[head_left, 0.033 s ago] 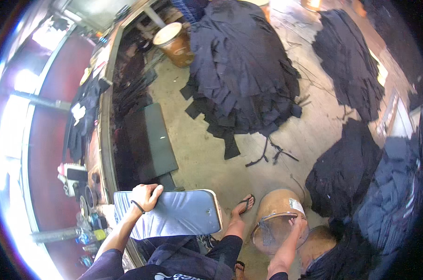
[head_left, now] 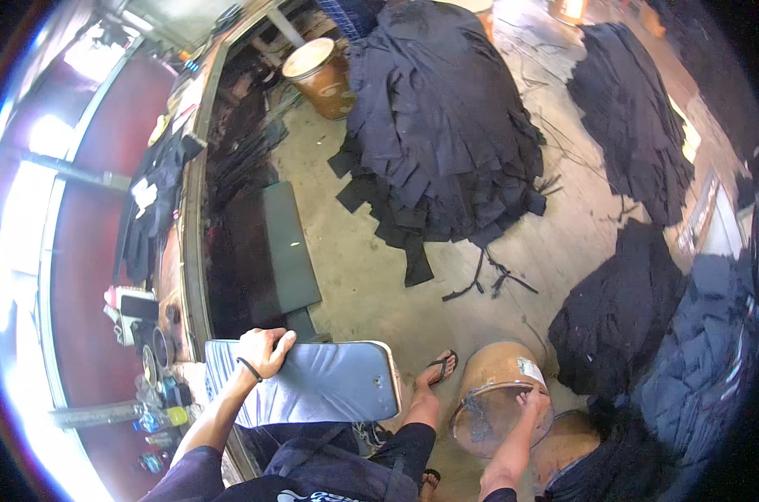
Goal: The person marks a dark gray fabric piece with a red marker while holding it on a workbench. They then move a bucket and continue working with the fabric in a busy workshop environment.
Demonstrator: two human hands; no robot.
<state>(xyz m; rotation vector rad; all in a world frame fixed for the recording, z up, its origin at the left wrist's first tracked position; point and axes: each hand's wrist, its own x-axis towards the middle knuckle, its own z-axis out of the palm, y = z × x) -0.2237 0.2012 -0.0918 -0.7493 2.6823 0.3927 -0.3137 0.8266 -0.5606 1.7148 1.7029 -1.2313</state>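
A padded board (head_left: 329, 386) with a shiny grey-blue cover and rounded corners lies across the front of my body. My left hand (head_left: 265, 351), with a dark band at the wrist, is closed over its far edge. On my right, a brown fibre drum (head_left: 501, 366) leans over with its open mouth toward me. My right hand (head_left: 532, 404) grips the upper rim of this drum, fingers curled at the edge. Inside the mouth it looks mostly bare, with a dark, mesh-like patch at the left.
A large heap of black cloth pieces (head_left: 438, 125) stands ahead, with loose strips on the floor. More dark piles (head_left: 618, 309) line the right side. Another brown drum (head_left: 317, 79) stands far left. A grey-green panel (head_left: 289, 243) and a cluttered bench (head_left: 172, 259) run along the left.
The view has turned slightly, so the background sits a little lower and further right. Both hands keep their holds on the board and the drum rim.
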